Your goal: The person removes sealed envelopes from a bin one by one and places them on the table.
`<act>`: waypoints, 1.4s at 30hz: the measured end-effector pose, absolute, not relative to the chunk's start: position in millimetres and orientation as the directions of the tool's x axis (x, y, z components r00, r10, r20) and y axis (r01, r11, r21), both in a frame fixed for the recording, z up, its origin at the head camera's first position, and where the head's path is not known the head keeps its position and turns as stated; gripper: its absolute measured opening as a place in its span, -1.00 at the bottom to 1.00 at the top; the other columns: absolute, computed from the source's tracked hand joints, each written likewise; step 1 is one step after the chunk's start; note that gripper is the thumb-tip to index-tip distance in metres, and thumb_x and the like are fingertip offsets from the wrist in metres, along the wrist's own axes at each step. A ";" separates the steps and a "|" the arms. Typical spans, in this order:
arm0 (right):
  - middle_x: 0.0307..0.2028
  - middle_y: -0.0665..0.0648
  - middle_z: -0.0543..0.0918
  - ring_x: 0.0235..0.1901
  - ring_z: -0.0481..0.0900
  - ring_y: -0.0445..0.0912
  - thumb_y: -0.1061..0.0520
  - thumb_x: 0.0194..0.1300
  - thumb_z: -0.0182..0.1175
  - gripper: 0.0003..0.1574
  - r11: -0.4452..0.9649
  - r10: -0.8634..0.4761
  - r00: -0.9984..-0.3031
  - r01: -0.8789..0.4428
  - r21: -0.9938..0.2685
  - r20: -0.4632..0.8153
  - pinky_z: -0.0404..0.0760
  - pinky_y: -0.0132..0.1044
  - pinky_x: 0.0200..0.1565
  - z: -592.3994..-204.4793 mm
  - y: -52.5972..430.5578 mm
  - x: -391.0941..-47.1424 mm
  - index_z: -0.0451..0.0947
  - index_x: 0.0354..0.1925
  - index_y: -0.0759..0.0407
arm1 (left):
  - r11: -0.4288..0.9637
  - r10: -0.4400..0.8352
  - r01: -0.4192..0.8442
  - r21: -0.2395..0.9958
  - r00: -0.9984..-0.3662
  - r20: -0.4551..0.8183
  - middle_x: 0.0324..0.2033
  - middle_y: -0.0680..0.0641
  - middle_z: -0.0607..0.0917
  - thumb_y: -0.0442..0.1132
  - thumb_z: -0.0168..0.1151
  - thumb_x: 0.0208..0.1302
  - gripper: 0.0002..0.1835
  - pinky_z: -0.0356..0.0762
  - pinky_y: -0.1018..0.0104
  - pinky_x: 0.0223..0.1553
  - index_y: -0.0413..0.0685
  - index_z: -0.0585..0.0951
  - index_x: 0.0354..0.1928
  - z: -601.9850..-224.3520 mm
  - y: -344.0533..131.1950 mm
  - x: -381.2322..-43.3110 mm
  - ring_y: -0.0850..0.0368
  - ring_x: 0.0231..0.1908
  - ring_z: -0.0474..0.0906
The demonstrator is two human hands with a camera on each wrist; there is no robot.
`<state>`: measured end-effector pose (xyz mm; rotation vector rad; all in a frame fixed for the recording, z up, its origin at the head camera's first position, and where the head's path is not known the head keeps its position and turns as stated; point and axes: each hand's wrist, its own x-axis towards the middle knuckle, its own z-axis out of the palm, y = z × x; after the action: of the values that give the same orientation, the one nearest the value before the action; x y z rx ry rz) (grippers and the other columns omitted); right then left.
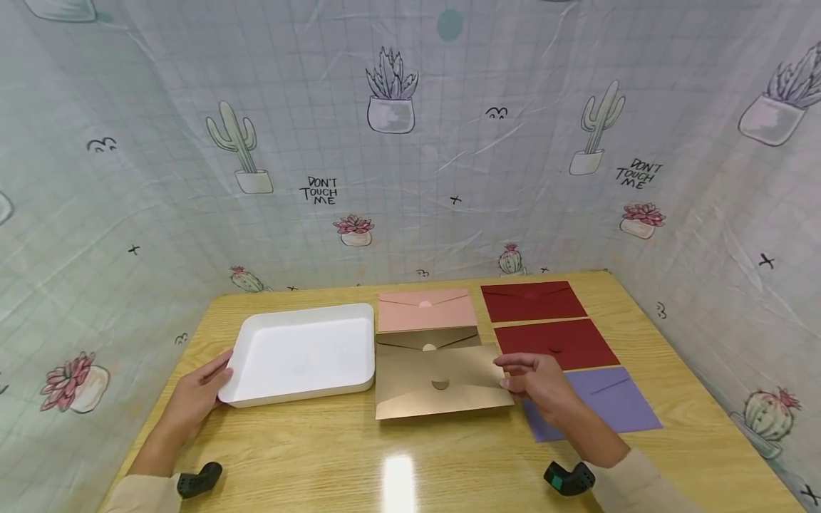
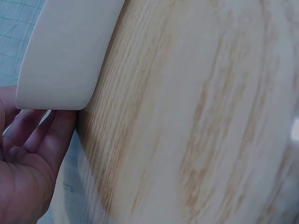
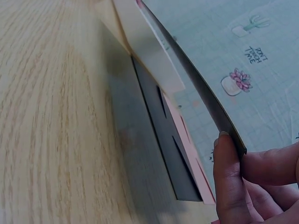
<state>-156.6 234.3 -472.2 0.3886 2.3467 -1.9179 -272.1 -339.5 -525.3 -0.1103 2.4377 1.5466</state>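
Note:
My left hand (image 1: 194,397) grips the left end of a shallow white tray (image 1: 304,356), thumb at the rim and fingers beneath its edge in the left wrist view. Between thumb and fingers, my right hand (image 1: 541,383) pinches the right edge of a gold envelope (image 1: 413,381). That envelope is raised off the table in the right wrist view, its flap side with a round tab facing up. Partly hidden behind it lies a second gold envelope (image 1: 400,338), flat on the table. Beyond that lies a pink envelope (image 1: 423,317).
To the right, two dark red envelopes (image 1: 532,302) and a purple envelope (image 1: 609,406) lie in a column, the purple one partly behind my right hand. The light wooden table (image 1: 308,456) is bordered at the back and sides by a cactus-print cloth (image 1: 436,164).

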 end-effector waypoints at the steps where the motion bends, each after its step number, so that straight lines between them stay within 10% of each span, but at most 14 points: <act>1: 0.04 0.16 0.77 -0.28 0.67 -0.17 0.39 0.28 0.34 -0.49 0.178 0.147 -0.962 0.254 -0.951 -0.229 0.70 -0.32 -0.32 -472.8 234.6 -156.1 0.61 0.21 0.42 | 0.436 0.070 -0.197 0.878 -0.965 -0.251 0.65 -0.31 -0.06 -0.03 -0.14 0.70 -0.32 0.44 0.20 0.29 -0.03 -0.04 0.68 -525.5 -339.5 -272.0 -0.36 0.60 0.03; 42: 0.13 0.29 0.72 -0.34 0.64 -0.16 0.39 0.31 0.30 -0.51 0.176 0.100 -0.960 0.277 -0.945 -0.262 0.68 -0.31 -0.33 -484.6 233.8 -137.2 0.59 0.21 0.46 | 0.441 0.076 -0.171 0.881 -0.971 -0.226 0.65 -0.31 -0.05 0.01 -0.13 0.69 -0.32 0.45 0.28 0.27 -0.02 -0.03 0.68 -528.7 -343.0 -271.3 -0.37 0.60 0.03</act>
<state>-137.2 233.8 -484.6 0.3714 2.2976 -1.8953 -271.3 -343.0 -528.7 -0.0822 2.4613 1.5457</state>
